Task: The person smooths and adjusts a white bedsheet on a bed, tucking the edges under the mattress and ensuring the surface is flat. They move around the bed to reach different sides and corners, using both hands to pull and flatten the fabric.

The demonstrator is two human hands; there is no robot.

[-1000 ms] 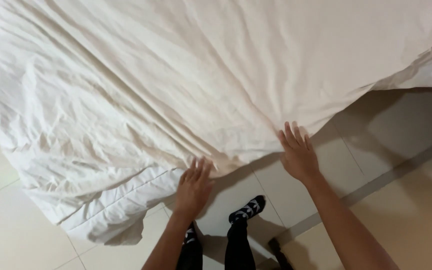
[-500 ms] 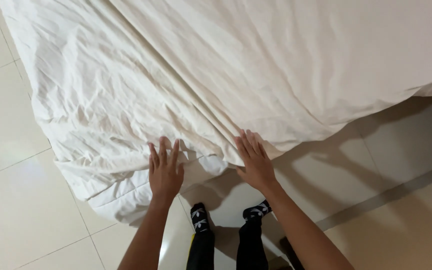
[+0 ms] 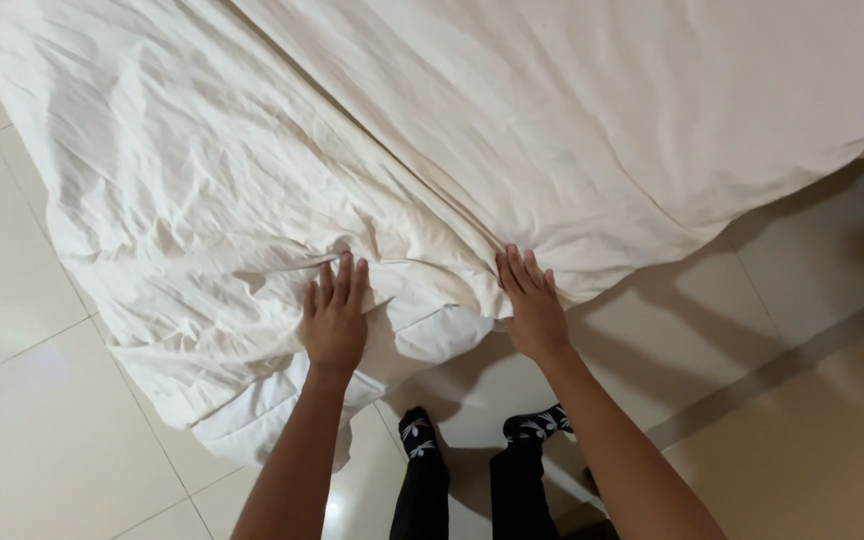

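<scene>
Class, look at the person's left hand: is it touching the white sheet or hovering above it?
Touching. The head view shows the left hand lying palm-down on the white sheet, fingers pressed into its wrinkles.

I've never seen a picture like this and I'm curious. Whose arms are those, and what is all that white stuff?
The camera sits on a person's head and looks down, so you see their own arms. The left hand lies flat on a big, wrinkled white sheet. The right hand lies flat at the sheet's edge. Neither hand has a grip on anything. The sheet hangs down over a pale tiled floor. Below are the person's feet in black socks.
</scene>
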